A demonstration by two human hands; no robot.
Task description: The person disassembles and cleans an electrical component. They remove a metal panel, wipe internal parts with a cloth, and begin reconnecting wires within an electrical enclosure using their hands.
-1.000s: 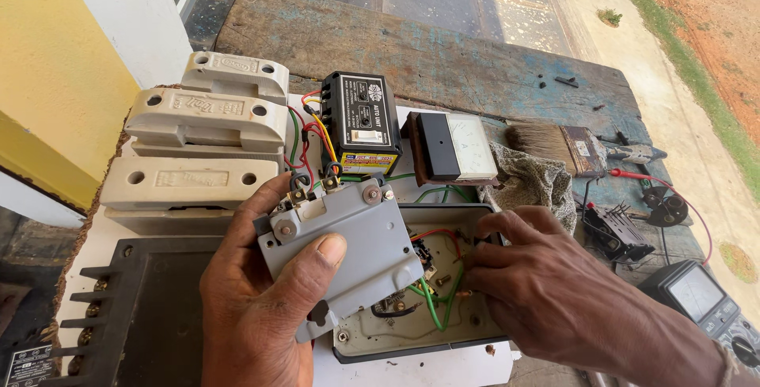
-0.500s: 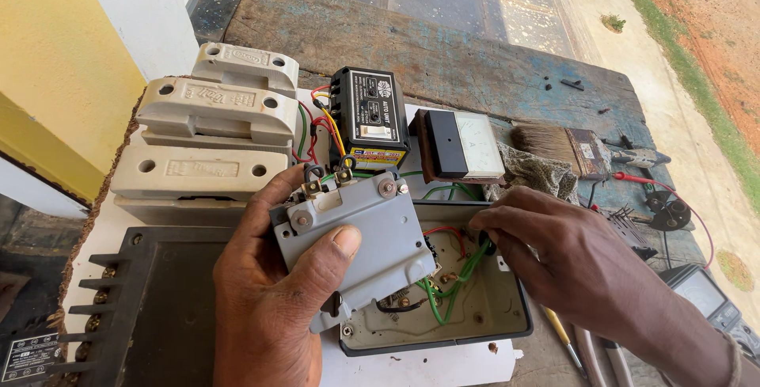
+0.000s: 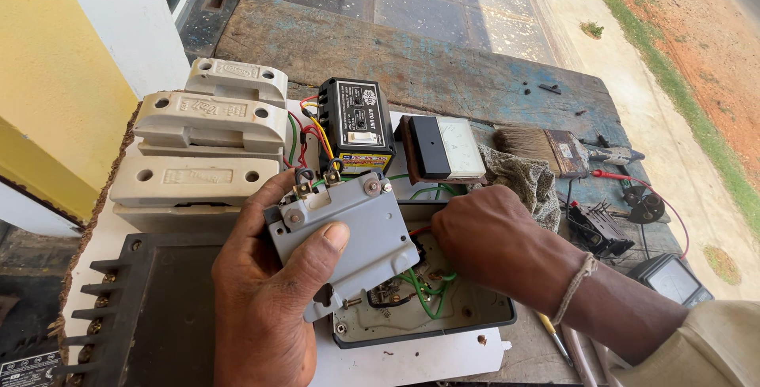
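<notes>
I am working at a worn wooden table (image 3: 443, 62) with scuffed blue paint. On it, to my left, sits a dark ribbed box (image 3: 150, 316) at the near edge, and behind it three cream fuse blocks (image 3: 206, 142) stacked in steps. Farther back stand a black unit (image 3: 358, 122) with red and yellow wires, and a small meter (image 3: 443, 146) with a white face. Off to the right lie a paintbrush (image 3: 546, 146), a grey rag (image 3: 522, 181) and a handheld tester (image 3: 673, 280).

In front of me is an open shallow tray (image 3: 475, 316) with green wires (image 3: 423, 292) curled inside. My left hand (image 3: 269, 300) is clamped on the grey metal plate (image 3: 360, 233), thumb pressed on its face, fingers behind, holding it tilted up over the tray's left part. My right hand (image 3: 491, 237) is closed, knuckles up, right against the plate's right edge above the wires; I cannot tell what the fingertips pinch, as they are hidden beneath.

Compared with a second ago, the plate is lifted a little higher and turned more toward me, and my right hand has moved in from the tray's right side to tuck under the plate's edge. That reads as me working on the wiring behind the plate while it remains attached by its leads.
</notes>
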